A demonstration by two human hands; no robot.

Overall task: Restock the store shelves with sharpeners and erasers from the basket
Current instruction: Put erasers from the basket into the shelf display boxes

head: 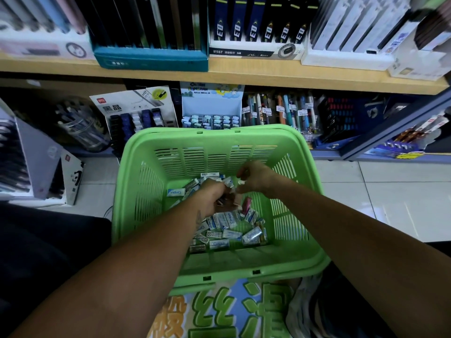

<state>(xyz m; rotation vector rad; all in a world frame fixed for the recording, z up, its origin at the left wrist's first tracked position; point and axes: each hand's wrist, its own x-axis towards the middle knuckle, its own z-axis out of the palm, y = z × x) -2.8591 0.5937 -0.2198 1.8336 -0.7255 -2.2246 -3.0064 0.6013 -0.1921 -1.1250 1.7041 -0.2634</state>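
Small white and blue boxed erasers point(225, 231) lie in a heap at the bottom of the green plastic basket point(136, 191) on the floor. The left hand point(214, 197) reaches in, fingers curled around a few of them. The right hand point(253, 178) pinches one small piece just above. Behind the basket stands the wooden shelf point(244, 76) full of pens.

One green basket point(288, 152), two hands in it, left hand point(214, 198) and right hand point(253, 178); boxed erasers point(225, 234) heaped inside, too many to count; six navy boxes point(258, 20) upper centre.
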